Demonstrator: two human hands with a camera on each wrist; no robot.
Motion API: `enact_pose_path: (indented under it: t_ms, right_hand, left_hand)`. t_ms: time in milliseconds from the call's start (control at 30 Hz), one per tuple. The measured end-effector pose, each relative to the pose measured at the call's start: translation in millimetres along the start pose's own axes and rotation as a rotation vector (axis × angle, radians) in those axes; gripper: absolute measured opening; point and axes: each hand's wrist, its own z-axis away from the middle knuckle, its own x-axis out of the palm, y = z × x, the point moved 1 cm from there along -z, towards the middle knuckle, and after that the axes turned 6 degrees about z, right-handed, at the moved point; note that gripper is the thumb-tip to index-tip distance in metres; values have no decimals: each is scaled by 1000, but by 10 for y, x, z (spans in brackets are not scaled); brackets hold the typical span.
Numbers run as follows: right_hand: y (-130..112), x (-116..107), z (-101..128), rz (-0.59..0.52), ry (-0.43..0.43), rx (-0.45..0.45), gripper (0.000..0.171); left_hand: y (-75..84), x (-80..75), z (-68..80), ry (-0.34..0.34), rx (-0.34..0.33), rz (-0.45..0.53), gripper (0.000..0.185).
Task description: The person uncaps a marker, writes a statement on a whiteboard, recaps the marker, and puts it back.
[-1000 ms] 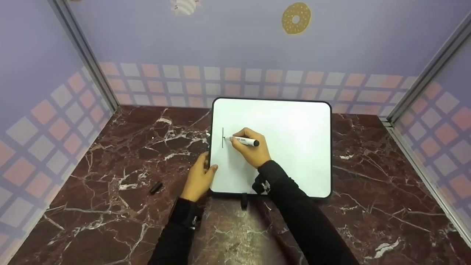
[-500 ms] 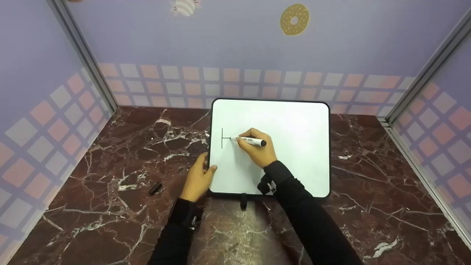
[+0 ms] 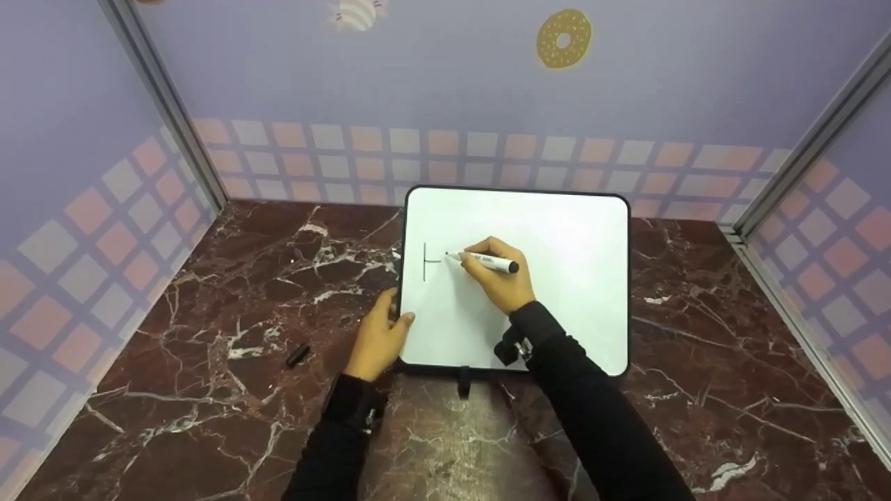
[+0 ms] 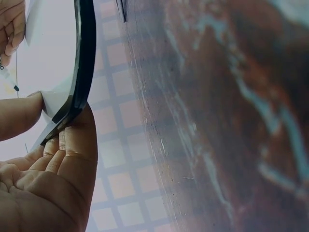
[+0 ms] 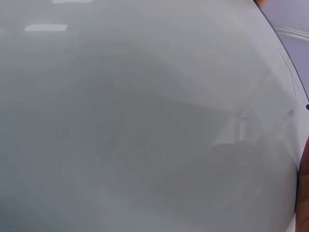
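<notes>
A white whiteboard [image 3: 578, 292] with a black rim leans upright on the marble table. My left hand [image 3: 379, 341] grips its lower left edge, thumb on the front and fingers behind, as the left wrist view shows. My right hand [image 3: 502, 282] pinches a white marker [image 3: 495, 263] with a black end. The marker's tip is just above and right of a short horizontal stroke, which joins a vertical line [image 3: 424, 271] near the board's left side. In the right wrist view, the dark marker tip [image 5: 307, 107] appears apart from its reflection on the board.
A black marker cap [image 3: 298, 355] lies on the table [image 3: 209, 417] left of my left hand. A small black tab [image 3: 464, 383] sticks out below the board's bottom edge. Patterned wall panels [image 3: 445, 83] stand behind and at both sides.
The horizontal stroke has grown to the right from the vertical line. My right hand has moved right with the marker, whose tip has just left the stroke's end. My left hand stays put.
</notes>
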Motion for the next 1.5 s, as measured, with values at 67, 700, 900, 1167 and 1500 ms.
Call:
enact_pose_path:
  t_ms: [67,700,900,1167,1500]
  right_hand:
    - [-1,-4,-22,2,6,18,9]
    - [-26,35,-137,101,-16,-5,13]
    - [-41,30,-117,119,-28,-8,13]
    - [-37,14,-72,149,-65,-32,13]
    - [-21,2,6,151,-112,-81,9]
  left_hand:
    - [2,-1,6,-4,-4,5,55]
    - [25,0,18,-10,-17,-2,57]
    - [22,3,16,-8,-18,0,56]
    - [3,8,0,-18,-12,7,55]
    - [6,7,4,-7,1,1,54]
